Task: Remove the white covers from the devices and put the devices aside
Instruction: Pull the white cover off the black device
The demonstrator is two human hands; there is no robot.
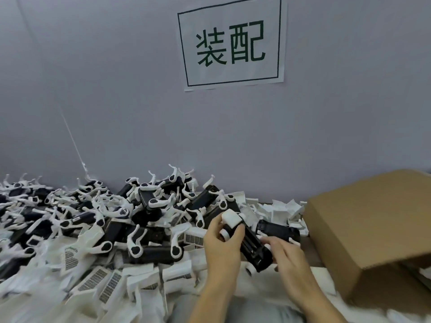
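- Risk first: left hand gripped the white rounded plastic cover at the far end of a black oblong plastic device; pulled crooked, the cover would likely jam or the thin white arms could snap
- Right hand sat at the near end of the device, fingers loosely curled on it; looked like a light hold, blurred, so a hard tug from the other hand might yank the device free and drop it into the pile
- Heap of black devices with white curved arms lay just left of the hands and back to the wall; a dropped unit would get lost among the ones still covered
- Loose white barcoded paper sleeves littered the front of the bench; a removed cover could vanish in there
- Held device sat low, centre-right, above the bench, tilted with the covered end away from the person
- A bare black device lay just beyond the right hand, near the open brown cardboard box
- Device looked matte black, ribbed body, small white round wheel-like part by the left fingers
- White paper sign with green characters hung on the grey wall
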